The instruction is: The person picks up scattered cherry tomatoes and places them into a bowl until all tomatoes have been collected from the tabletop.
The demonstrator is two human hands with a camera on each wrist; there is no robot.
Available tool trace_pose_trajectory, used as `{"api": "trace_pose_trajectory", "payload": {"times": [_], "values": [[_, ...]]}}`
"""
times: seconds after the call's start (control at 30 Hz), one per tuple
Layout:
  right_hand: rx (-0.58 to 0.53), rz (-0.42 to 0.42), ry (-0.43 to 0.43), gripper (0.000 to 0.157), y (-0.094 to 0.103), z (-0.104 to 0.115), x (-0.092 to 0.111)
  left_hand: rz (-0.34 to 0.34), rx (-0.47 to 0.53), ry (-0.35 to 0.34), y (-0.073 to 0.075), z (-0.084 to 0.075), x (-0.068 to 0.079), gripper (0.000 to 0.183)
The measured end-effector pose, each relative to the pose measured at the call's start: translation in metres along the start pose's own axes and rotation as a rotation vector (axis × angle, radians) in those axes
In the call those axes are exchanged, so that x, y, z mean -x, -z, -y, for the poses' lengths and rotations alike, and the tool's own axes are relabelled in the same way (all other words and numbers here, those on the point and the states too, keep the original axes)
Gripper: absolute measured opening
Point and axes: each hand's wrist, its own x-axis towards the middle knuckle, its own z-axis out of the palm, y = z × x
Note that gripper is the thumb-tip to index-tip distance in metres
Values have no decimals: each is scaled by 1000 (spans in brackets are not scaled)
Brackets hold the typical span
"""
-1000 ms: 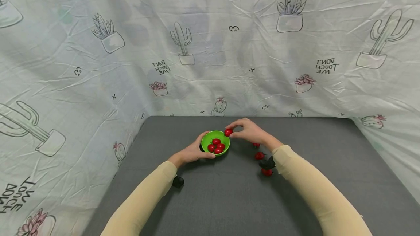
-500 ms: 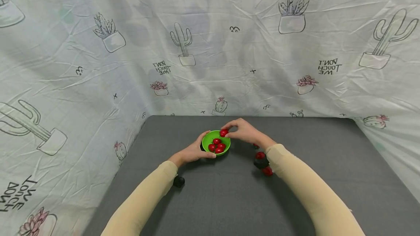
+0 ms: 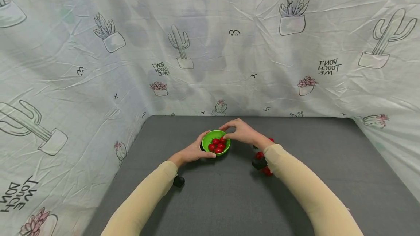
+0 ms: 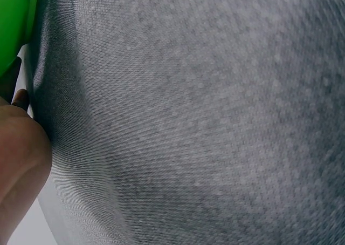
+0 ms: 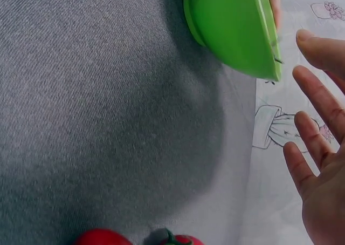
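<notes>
My left hand holds a green bowl from its left side, thumb along the near rim and fingers round the far side. Several small red tomatoes lie inside. Over the bowl's right rim is my right hand, and a tomato sits in the bowl just below its thumb tip. In the right wrist view, the right hand has spread fingers beside the bowl, with no tomato seen between them. The left wrist view shows only part of the left hand beside the bowl.
On the grey table, more tomatoes lie under and beside the right forearm, partly covered. Black wrist-worn devices show below both wrists. A white curtain with plant drawings hangs behind the table.
My right hand has moved left over the bowl and let go of the tomato it pinched, which is now inside with the others. The left hand and bowl stay nearly still.
</notes>
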Motion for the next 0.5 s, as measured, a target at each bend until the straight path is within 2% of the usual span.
{"api": "trace_pose_trajectory", "payload": {"times": [0.17,0.5], "values": [[19,-18,-35,37,5,0,5,-7,-4,-9,-1,-1,2,103],[14,-5,-7,35,17,0,14,-18,-24,-14,-2,-1,2,103]]}}
